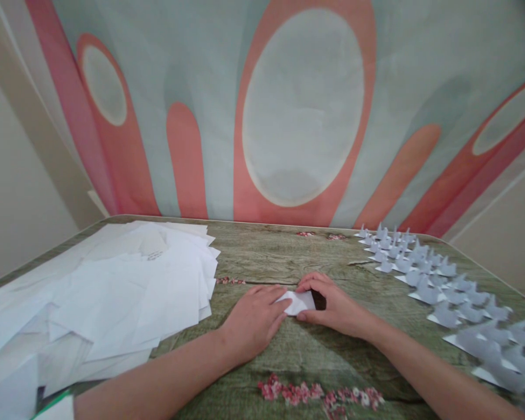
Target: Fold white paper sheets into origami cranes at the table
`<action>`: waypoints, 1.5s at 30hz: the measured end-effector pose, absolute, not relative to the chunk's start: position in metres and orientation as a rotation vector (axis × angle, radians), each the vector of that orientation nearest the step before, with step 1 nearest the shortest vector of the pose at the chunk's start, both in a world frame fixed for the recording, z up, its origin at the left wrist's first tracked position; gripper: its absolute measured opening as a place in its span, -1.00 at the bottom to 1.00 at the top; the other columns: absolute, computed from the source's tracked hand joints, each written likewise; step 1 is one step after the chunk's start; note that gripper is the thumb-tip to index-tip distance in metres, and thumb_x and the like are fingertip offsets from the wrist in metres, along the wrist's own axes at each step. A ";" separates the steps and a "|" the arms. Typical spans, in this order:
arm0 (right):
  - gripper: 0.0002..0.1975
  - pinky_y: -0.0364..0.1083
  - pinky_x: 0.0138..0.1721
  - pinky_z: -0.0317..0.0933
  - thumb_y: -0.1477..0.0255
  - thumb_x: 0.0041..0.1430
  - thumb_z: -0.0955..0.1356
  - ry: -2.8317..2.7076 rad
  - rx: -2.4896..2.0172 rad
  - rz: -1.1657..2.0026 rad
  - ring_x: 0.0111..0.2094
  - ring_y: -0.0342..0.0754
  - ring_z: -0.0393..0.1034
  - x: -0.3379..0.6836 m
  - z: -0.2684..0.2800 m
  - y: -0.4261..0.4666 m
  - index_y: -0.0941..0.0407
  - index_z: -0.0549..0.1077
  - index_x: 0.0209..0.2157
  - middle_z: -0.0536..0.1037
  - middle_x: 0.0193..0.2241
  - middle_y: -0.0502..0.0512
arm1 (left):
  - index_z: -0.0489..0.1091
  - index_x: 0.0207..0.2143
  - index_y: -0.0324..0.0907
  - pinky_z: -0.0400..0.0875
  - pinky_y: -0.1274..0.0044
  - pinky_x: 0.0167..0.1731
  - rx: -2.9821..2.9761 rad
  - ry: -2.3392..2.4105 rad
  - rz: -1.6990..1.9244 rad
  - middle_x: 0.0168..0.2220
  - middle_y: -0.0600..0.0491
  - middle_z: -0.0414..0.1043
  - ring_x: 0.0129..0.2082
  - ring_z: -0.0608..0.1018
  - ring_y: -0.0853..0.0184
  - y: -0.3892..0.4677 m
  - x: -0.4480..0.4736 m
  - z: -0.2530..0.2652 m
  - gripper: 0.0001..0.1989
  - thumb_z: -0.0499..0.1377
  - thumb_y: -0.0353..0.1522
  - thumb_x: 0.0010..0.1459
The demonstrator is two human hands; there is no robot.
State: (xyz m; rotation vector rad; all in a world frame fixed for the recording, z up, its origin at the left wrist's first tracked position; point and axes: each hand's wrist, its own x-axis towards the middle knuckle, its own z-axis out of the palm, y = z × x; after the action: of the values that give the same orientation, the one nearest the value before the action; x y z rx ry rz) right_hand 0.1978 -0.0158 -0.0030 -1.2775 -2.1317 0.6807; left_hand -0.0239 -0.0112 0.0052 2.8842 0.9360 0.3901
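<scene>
Forearms (157,373) lead to a folded paper (300,303) on the worktop (262,251), the left hand (258,318) holding its left end and the right hand (338,309) pinching its right, where even pressure and aligned edges should keep creases crisp.

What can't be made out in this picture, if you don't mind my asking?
All in the head view:
- Left end of the small folded paper: covered by the left grip.
- Lower sheets in the paper pile: hidden under upper ones.
- Dark marks on one sheet: too small to read.
- Green-edged item: cut off by the bottom edge.
- Far paper figures: too small and overlapping to count.
</scene>
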 end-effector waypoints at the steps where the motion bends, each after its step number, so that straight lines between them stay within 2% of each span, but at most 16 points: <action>1: -0.64 -0.01 -0.10 0.11 0.29 -0.11 0.44 -2.131 -1.283 0.688 -0.14 0.03 0.23 0.198 -0.002 -0.016 0.08 0.41 -0.22 0.37 -0.20 0.10 | 0.25 0.03 -0.07 0.13 0.38 0.06 2.887 0.941 0.388 0.07 0.04 0.28 0.07 0.30 0.30 -0.011 -0.024 0.005 -0.68 -0.04 -0.35 0.23; 7: -0.68 -0.04 -0.16 0.15 0.29 -0.05 0.42 -2.219 -1.330 0.655 -0.20 0.01 0.26 0.199 0.007 -0.018 0.06 0.44 -0.20 0.39 -0.27 0.07 | 0.23 0.03 -0.08 0.13 0.37 0.04 2.921 0.947 0.358 0.07 0.04 0.27 0.05 0.30 0.28 -0.011 -0.023 0.006 -0.68 -0.06 -0.35 0.24; 12: -0.73 -0.01 -0.15 0.15 0.32 0.01 0.38 -2.368 -1.336 0.486 -0.21 0.02 0.25 0.194 0.017 -0.026 0.03 0.45 -0.19 0.38 -0.27 0.09 | 0.24 0.02 -0.11 0.10 0.37 0.04 2.953 0.954 0.337 0.05 0.02 0.27 0.05 0.30 0.27 -0.012 -0.021 0.008 -0.69 -0.06 -0.36 0.24; 19: -0.70 0.08 -0.09 0.15 0.40 0.11 0.31 -2.459 -1.397 0.269 -0.15 0.09 0.23 0.189 0.013 -0.043 0.04 0.40 -0.08 0.39 -0.18 0.16 | 0.24 0.02 -0.12 0.12 0.36 0.04 2.950 0.965 0.348 0.04 0.00 0.28 0.04 0.30 0.26 -0.013 -0.021 0.007 -0.70 -0.06 -0.36 0.24; 25: -0.68 0.10 -0.07 0.17 0.42 0.18 0.25 -2.384 -1.377 0.174 -0.09 0.07 0.22 0.197 -0.005 -0.049 0.02 0.35 -0.01 0.36 -0.09 0.16 | 0.25 0.02 -0.12 0.16 0.34 0.04 2.905 0.963 0.395 0.06 0.01 0.27 0.04 0.30 0.25 -0.013 -0.023 0.002 -0.69 -0.05 -0.34 0.24; 45: -0.73 0.06 -0.05 0.18 0.41 0.20 0.24 -2.373 -1.273 0.124 -0.08 0.00 0.24 0.200 -0.008 -0.050 0.06 0.38 -0.07 0.39 -0.10 0.16 | 0.23 0.03 -0.09 0.17 0.32 0.03 2.898 0.953 0.391 0.06 0.04 0.27 0.04 0.29 0.24 -0.011 -0.023 0.002 -0.69 -0.04 -0.35 0.23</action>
State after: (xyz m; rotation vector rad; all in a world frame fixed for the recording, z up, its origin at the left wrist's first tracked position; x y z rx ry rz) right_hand 0.2004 -0.0497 -0.0082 -1.2728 -2.3730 0.1242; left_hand -0.0230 -0.0114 0.0023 2.8983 0.9530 0.3911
